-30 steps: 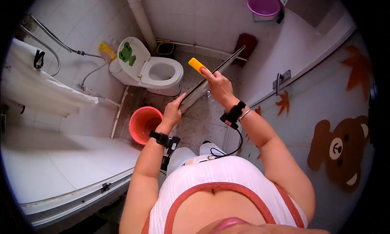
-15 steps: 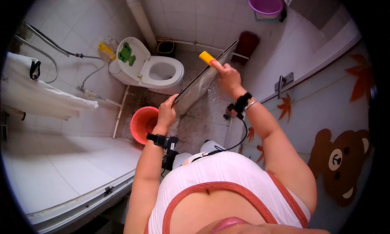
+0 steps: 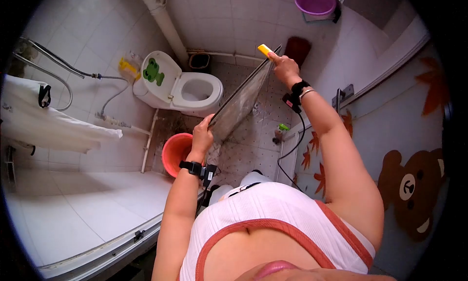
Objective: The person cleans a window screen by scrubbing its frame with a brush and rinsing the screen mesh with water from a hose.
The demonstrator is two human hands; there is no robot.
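Observation:
My left hand (image 3: pixel 201 137) grips the near end of a thin, dark-edged panel (image 3: pixel 241 104) that looks like a window screen. The panel stands tilted above the floor and slants away toward the far wall. Near its far end, my right hand (image 3: pixel 286 70) is closed around a yellow-handled tool (image 3: pixel 264 50). The tool sits at the panel's upper edge; its working end is hidden, so I cannot tell whether it touches. Below and left of my left hand, a red-orange bucket (image 3: pixel 174 154) stands on the floor.
A toilet (image 3: pixel 201 90) with its lid raised stands beyond the bucket. At the far wall are a dark bin (image 3: pixel 199 61) and a purple basin (image 3: pixel 315 2). A door (image 3: pixel 360 149) with a bear picture flanks my right side. A white cloth (image 3: pixel 63 120) hangs left.
My right hand has moved up and right with the yellow-handled tool, toward the panel's far end. My left hand keeps its hold on the near end. The view has shifted slightly.

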